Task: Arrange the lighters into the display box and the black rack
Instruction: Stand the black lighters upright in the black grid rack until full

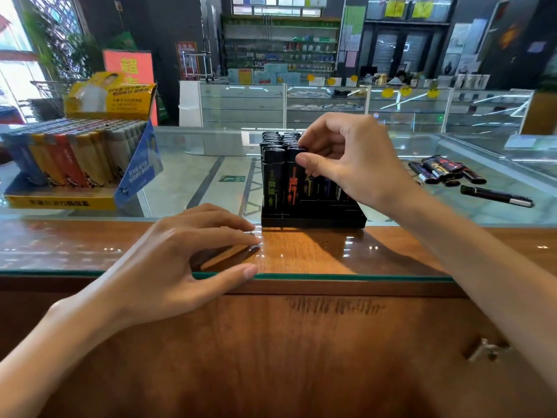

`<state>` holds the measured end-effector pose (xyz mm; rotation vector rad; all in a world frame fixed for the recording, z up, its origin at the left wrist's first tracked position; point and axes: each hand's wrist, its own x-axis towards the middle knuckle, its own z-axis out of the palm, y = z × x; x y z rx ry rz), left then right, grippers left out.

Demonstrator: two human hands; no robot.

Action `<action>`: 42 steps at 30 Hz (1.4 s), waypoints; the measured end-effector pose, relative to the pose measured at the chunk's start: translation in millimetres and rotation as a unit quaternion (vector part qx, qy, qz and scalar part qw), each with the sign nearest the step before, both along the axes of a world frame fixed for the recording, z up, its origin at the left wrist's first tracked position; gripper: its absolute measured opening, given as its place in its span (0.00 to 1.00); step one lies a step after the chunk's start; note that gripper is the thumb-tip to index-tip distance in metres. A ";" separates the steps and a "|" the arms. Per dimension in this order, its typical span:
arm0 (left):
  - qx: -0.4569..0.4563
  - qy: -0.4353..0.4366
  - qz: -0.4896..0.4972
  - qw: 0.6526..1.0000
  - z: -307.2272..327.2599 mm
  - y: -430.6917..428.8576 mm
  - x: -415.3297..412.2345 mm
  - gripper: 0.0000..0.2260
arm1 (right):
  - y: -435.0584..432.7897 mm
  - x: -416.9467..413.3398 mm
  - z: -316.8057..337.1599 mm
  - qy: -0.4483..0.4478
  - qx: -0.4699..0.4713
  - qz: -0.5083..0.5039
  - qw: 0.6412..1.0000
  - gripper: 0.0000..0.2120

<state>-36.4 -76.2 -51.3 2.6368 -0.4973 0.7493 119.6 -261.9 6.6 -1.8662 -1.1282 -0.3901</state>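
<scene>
Right hand (pixel 355 164), fingers (pixel 313 164): thumb and forefinger pinch the cap of a black lighter (pixel 294 176) with red print. It stands upright in the front row of the black rack (pixel 313 220). The grip is high and narrow, on the very top only. Cannot tell whether the lighter's foot is fully seated in its slot. The palm hides the row to its right.

Risk one: a pinch this high gives little control of the base. If the foot catches a slot edge, the lighter may tilt and knock the green-printed lighter (pixel 272 179) right beside it on the left, or those packed behind.

Risk two: the rack sits where the glass meets the wooden strip of the table (pixel 301 251), and nothing braces it. Left hand (pixel 187 260) lies flat on the table just beside the rack's near-left corner, fingers relaxed, holding nothing, not touching the rack. A firm downward or sideways push could slide or rock the rack on the slick surface.

Risk three: loose lighters (pixel 443 170) lie heaped well to the right on the glass, with a single lighter (pixel 497 198) apart from the pile. These are smooth bodies on glass, so a careless reach could scatter them.

Display box (pixel 60 202) stands far left with rows of coloured lighters and looks full. It is well apart from the work.
</scene>
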 end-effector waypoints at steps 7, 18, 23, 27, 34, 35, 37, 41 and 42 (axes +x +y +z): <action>-0.025 0.009 -0.003 1.000 1.2 -3.7 -1.9 0.14 | -0.6 -1.8 -4.2 -0.001 0.004 -0.015 1.000 0.09; -0.027 0.010 0.001 1.000 1.1 -4.0 -1.9 0.14 | 0.2 -0.6 -14.9 0.043 0.032 -0.020 0.998 0.10; -0.034 0.007 0.000 0.999 2.0 -4.8 -2.2 0.14 | 1.0 -1.6 -17.0 0.019 0.034 -0.034 0.999 0.09; -0.032 0.012 -0.004 0.999 3.9 -6.3 -3.4 0.14 | -5.4 -9.3 -17.1 0.003 0.059 -0.057 0.997 0.09; -0.070 -0.051 -0.032 0.996 24.1 -54.3 10.1 0.08 | -99.4 -5.9 -14.9 -0.084 0.002 -0.139 0.987 0.04; -0.085 -0.053 -0.047 0.994 30.2 -71.0 17.8 0.08 | -119.9 -1.1 -16.5 -0.077 -0.031 -0.160 0.984 0.04; -0.099 -0.043 -0.067 0.992 42.9 -108.1 41.1 0.08 | -161.3 12.1 -21.3 -0.060 -0.099 -0.211 0.971 0.06; 0.016 0.019 0.024 0.999 53.6 -178.1 115.3 0.11 | -228.5 30.1 -30.2 -0.036 -0.232 -0.277 0.932 0.16; 0.048 0.052 0.059 0.996 53.2 -191.5 133.4 0.12 | -240.3 31.7 -31.9 -0.022 -0.253 -0.275 0.927 0.20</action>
